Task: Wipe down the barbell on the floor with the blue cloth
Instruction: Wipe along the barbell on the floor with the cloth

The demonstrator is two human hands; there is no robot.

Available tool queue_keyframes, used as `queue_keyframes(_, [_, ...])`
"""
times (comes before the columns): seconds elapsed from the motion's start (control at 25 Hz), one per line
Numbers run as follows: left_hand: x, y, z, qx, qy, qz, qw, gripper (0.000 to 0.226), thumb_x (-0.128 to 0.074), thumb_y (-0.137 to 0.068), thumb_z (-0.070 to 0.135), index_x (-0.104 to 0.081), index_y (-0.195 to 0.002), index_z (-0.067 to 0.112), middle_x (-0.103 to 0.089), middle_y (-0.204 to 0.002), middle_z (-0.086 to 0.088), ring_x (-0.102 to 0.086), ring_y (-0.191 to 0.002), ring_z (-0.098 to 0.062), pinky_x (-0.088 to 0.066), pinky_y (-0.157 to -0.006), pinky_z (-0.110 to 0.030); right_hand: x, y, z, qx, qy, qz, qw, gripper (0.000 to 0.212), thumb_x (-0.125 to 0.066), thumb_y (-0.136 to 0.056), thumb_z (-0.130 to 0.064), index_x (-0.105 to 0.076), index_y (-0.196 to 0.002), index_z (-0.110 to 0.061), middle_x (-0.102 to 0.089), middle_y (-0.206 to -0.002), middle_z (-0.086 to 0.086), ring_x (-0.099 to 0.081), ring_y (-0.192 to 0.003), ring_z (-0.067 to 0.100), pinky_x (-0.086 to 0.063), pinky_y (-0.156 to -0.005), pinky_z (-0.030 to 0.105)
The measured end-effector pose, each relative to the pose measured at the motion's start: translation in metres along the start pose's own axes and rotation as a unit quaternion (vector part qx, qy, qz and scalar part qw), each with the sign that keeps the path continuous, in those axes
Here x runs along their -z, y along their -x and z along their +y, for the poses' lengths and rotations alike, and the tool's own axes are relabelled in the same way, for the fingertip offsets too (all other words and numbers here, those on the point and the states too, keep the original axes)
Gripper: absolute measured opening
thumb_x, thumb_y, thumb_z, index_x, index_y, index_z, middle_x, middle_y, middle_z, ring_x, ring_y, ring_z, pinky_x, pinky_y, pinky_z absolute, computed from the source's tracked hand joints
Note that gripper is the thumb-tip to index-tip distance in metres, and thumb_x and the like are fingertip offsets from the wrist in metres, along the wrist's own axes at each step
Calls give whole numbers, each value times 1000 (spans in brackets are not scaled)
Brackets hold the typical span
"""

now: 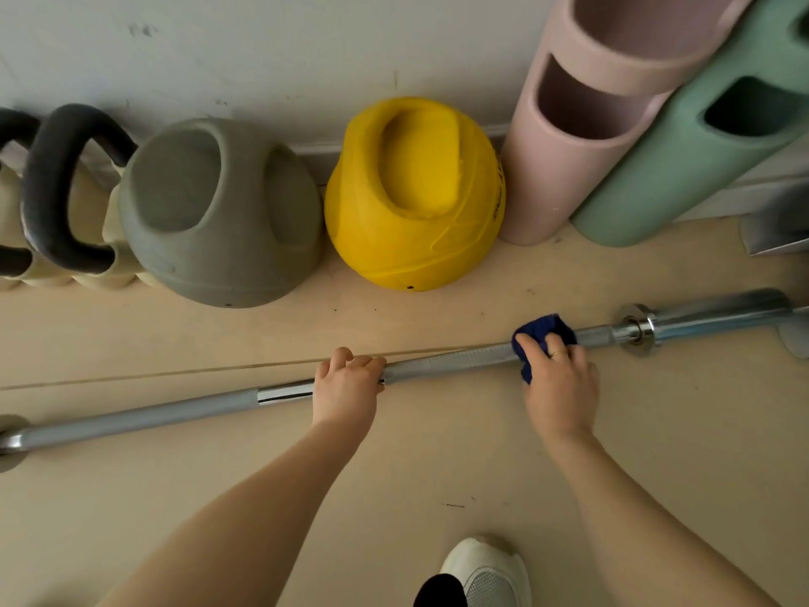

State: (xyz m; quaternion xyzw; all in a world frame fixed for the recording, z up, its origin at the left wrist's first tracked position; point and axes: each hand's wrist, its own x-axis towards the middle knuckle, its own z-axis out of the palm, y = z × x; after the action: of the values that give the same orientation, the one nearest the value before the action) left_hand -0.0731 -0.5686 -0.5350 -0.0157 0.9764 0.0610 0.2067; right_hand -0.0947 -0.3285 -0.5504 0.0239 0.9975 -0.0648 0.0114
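Shoe: a white sneaker point(488, 571) is showing at the near edge, right of centre, with a dark cuff beside it.
Floor: pale beige boards point(394, 497) are running under everything; a seam is crossing from left to right just beyond the bar.
Arms: two bare forearms are reaching away from the near edge toward the bar.
Left hand: the left hand point(346, 387) is resting on the middle of the bar, fingers curling over its far side — holding the shaft itself, just right of a shiny smooth band.
Right hand: the right hand point(560, 378) is closing around the bar further right, with the blue cloth point(545, 332) bunched under the fingers and wrapping the shaft; a ring is showing on one finger.
Barbell: the barbell point(455, 357) is lying on the floor, slanting from near left to far right; its collar and thicker sleeve are sitting just right of the cloth, and its other end is leaving the view at the left edge.
Far row, by the wall: dark-handled kettlebells point(57, 190) are standing at the far left, then a grey handled medicine ball point(219, 212), then a yellow one point(416, 194) — the grey and yellow ones close together.
Far right: a pink foam cylinder point(582, 138) and a green one point(683, 155) are leaning against the wall, side by side and touching.
Wall: a pale scuffed wall point(262, 59) is closing off the far side.
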Motion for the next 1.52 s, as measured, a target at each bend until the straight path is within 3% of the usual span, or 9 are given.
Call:
queue_keyframes(0.2, [8, -8, 20, -59, -25, 38, 997, 51, -57, -85, 11, -44, -134, 17, -52, -129, 0, -43, -122, -24, -38, -93, -32, -1, -11, 22, 130, 14, -11, 991, 63, -79, -54, 4, -65, -113, -14, -65, -100, 15, -58, -78, 38, -52, -61, 42])
queue_keyframes(0.4, [7, -25, 44, -116, -67, 49, 990, 53, -92, -25, 16, -70, -72, 21, -63, -65, 4, -62, -62, -21, -46, -49, -24, 7, -33, 61, -132, -15, 20, 991, 52, -69, -68, 3, -61, -117, -12, -60, -112, 21, -52, -92, 44, -44, -73, 46])
queue_keyframes(0.6, [7, -30, 42, -124, -71, 57, 988, 50, -91, -28, 11, -68, -70, 22, -62, -63, 6, -62, -62, -21, -46, -48, -26, 9, -32, 78, 130, 27, -14, 991, 60, -77, -56, 2, -64, -113, -14, -65, -97, 18, -57, -77, 39, -49, -63, 42])
queue_keyframes(0.72, [17, -36, 45, -101, -83, 27, 991, 41, -87, -51, 15, -68, -86, 23, -66, -80, 6, -61, -86, -22, -48, -64, -30, 9, -49, 75, -84, 8, 6, 996, 42, -69, -67, 0, -64, -107, -13, -63, -100, 18, -53, -84, 40, -43, -68, 42])
queue_keyframes(0.8, [19, -39, 43, -80, -50, 9, 996, 33, -63, -83, 13, -59, -114, 24, -61, -111, 4, -47, -113, -23, -40, -84, -31, 5, -42, 35, -101, -39, 17, 994, 39, -71, -65, -3, -67, -102, -12, -64, -96, 19, -54, -80, 39, -45, -67, 40])
queue_keyframes(0.96, [14, -42, 34, -69, 0, 5, 998, 34, -49, -95, 18, -52, -128, 27, -55, -126, 6, -40, -122, -23, -35, -93, -32, -2, -23, 12, 146, -50, -12, 988, 57, -79, -56, -3, -66, -110, -17, -67, -98, 13, -60, -77, 36, -52, -62, 40])
queue_keyframes(1.16, [17, -48, 33, -54, 32, -6, 998, 36, -45, -97, 19, -50, -131, 27, -54, -128, 4, -39, -121, -23, -35, -95, -33, 7, -43, 22, -107, -32, 13, 994, 44, -71, -67, -5, -64, -110, -14, -63, -103, 17, -55, -86, 40, -44, -68, 40])
queue_keyframes(1.36, [19, -48, 33, -38, 60, -19, 997, 30, -50, -94, 23, -53, -124, 26, -53, -121, 1, -41, -116, -24, -35, -94, -33, 0, -22, -2, 183, -17, -29, 983, 57, -79, -55, -8, -66, -109, -18, -67, -99, 11, -59, -75, 34, -51, -61, 38])
queue_keyframes(1.52, [15, -36, 36, -34, 75, -21, 996, 30, -54, -91, 23, -52, -121, 24, -52, -123, 4, -40, -120, -22, -28, -100, -33, 12, -36, 18, -67, 0, -33, 997, 36, -67, -71, -5, -65, -105, -17, -64, -105, 13, -54, -88, 39, -43, -71, 40])
